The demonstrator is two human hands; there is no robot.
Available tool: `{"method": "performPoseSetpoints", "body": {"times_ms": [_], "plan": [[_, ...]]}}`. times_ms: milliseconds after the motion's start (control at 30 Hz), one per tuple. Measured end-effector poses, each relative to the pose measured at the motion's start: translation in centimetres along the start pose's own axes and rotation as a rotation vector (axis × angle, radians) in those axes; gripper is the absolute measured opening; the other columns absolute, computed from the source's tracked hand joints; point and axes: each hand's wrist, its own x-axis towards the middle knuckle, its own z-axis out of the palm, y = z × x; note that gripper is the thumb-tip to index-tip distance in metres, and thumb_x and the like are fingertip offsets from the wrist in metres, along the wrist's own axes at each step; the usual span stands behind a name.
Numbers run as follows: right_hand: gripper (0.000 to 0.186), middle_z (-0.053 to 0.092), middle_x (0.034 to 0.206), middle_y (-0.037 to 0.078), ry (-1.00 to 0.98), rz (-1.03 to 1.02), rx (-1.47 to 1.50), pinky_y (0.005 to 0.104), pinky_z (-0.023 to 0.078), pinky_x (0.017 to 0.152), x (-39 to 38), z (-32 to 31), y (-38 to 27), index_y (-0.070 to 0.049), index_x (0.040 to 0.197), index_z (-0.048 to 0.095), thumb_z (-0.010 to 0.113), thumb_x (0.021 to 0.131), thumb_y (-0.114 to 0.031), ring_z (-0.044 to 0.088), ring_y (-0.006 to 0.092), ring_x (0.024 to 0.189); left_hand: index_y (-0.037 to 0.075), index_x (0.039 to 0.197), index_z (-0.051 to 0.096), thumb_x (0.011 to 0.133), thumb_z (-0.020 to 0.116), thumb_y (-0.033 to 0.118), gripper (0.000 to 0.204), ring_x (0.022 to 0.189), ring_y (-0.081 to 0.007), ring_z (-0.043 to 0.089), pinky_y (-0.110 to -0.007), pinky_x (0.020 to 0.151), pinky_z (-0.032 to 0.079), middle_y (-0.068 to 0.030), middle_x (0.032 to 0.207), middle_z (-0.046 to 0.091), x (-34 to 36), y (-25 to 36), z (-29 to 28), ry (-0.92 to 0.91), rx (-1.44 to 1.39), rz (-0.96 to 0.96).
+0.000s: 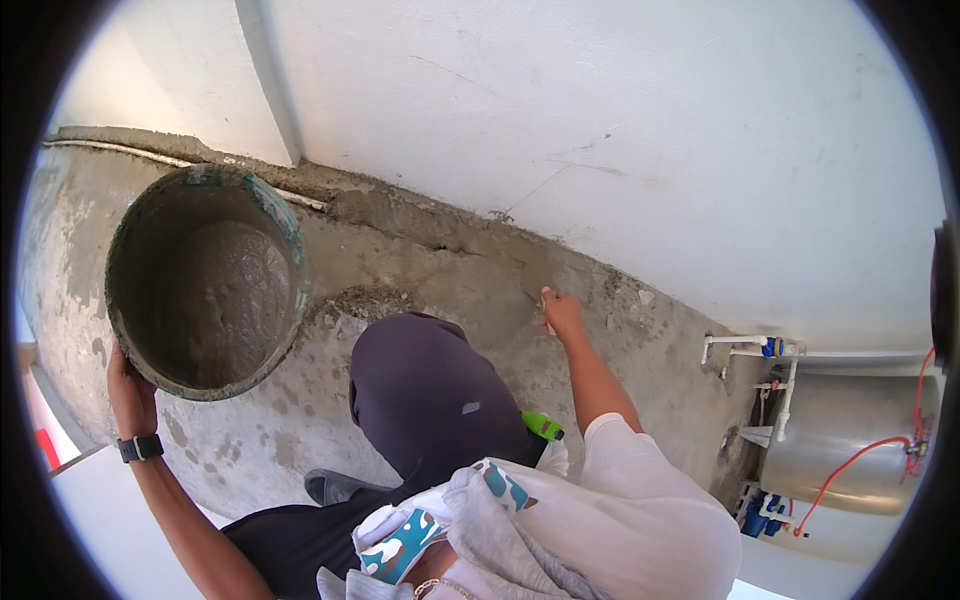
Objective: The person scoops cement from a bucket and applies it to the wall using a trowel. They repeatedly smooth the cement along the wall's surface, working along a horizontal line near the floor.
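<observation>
The left hand [130,395] is grasping the bucket [140,270] at its near left edge, with the fingers along the outer side. This bucket stands at the far left, on the grey floor [240,440], and in it lies wet mortar [240,290]. Its rim is stained with dry cement and, on the right part, shows some green.

The right hand [563,312] is to the right of the bucket, well apart from it and close to the foot of the white wall [620,130]. It is clenched around a tool [549,328], of which a small pale piece is seen; it is perhaps a trowel, but the front part has the same grey as the mortar strip [480,270] beside it.

As for writing, the watch [141,447] on the left wrist is black, and its face cannot be read from here. The dark trousers [430,390] carry a pale mark [470,408] at the knee, too small to tell whether it is print. Near the right hip there is a bright green object [543,426], also too small to read.

At the right stands a metal tank [850,440] with a red hose [845,473]. A white pipe [120,150] runs behind the bucket.
</observation>
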Motion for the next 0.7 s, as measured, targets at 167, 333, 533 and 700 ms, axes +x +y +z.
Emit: {"method": "performPoseSetpoints", "body": {"times_ms": [167,333,533,700], "plan": [[0.05,0.059,0.053,0.014,-0.08,0.056,0.075,0.0425,0.048,0.049,-1.8,-1.4,0.3,0.008,0.07,0.063,0.063,0.098,-0.034,0.062,0.029,0.045,0.004,0.145,0.05,0.112,0.036,0.04,0.051,0.126,-0.0195,0.061,-0.036,0.103,0.05,-0.0076,0.141,0.061,-0.2,0.2,0.4,-0.017,0.02,-0.001],[0.055,0.059,0.052,0.015,0.015,-0.079,-0.033,0.0446,0.05,0.055,-0.3,-2.0,0.6,0.006,0.062,0.063,0.06,0.099,-0.035,0.064,0.0298,0.049,0.005,0.144,0.051,0.112,0.036,0.04,0.05,0.12,-0.0184,0.063,-0.036,0.096,0.054,-0.0077,0.138,0.063,-0.6,0.3,1.8,0.033,0.023,0.018],[0.061,0.062,0.053,0.017,0.152,-0.179,-0.039,0.044,0.051,0.059,-2.3,1.0,1.1,0.004,0.061,0.067,0.055,0.1,-0.04,0.064,0.0314,0.052,0.005,0.135,0.058,0.112,0.037,0.039,0.045,0.104,-0.0157,0.069,-0.033,0.085,0.058,-0.0056,0.125,0.068,-1.3,0.6,3.2,0.052,0.073,0.045],[0.059,0.062,0.053,0.018,0.016,0.04,0.002,0.0425,0.052,0.061,-3.2,-1.2,-0.1,0.005,0.061,0.065,0.056,0.099,-0.039,0.065,0.0325,0.053,0.005,0.137,0.057,0.112,0.038,0.039,0.046,0.108,-0.0179,0.068,-0.036,0.086,0.058,-0.0072,0.126,0.068,-1.2,0.7,3.6,0.088,0.026,0.047]]}}
